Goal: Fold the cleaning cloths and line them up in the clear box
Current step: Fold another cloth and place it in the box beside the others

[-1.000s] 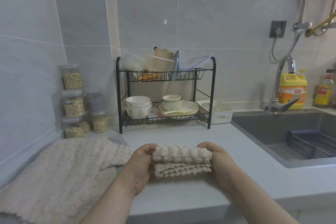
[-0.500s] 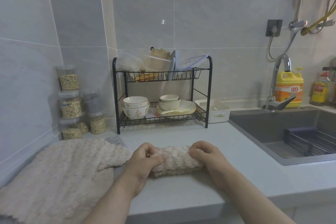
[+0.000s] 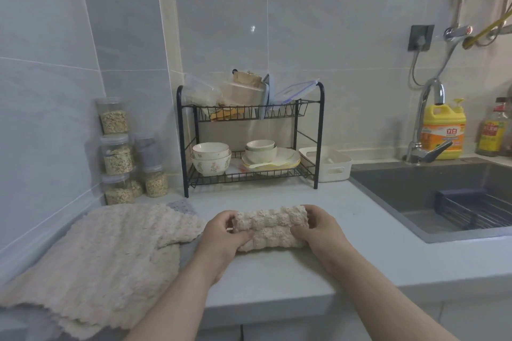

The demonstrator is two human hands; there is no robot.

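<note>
A beige folded cleaning cloth [image 3: 270, 225] lies as a thick bundle on the grey counter [image 3: 360, 246] in front of me. My left hand [image 3: 224, 241] grips its left end, thumb on the near side and fingers over the top. My right hand [image 3: 318, 232] grips the right end the same way. A pile of unfolded beige cloths [image 3: 97, 257] spreads over the counter to the left, with a grey cloth [image 3: 180, 206] peeking out behind it. Clear plastic boxes [image 3: 202, 91] sit on the top shelf of the black rack [image 3: 249, 141].
The rack's lower shelf holds bowls [image 3: 212, 158] and plates. A white bin [image 3: 329, 163] stands right of it. Jars of grain [image 3: 116, 152] stack in the left corner. A sink [image 3: 443, 196] with tap, a yellow detergent bottle [image 3: 443, 133] and a sauce bottle lie to the right.
The cloth held up between both hands came down onto the counter and was folded over again into a thicker bundle. Both hands still hold its ends.
</note>
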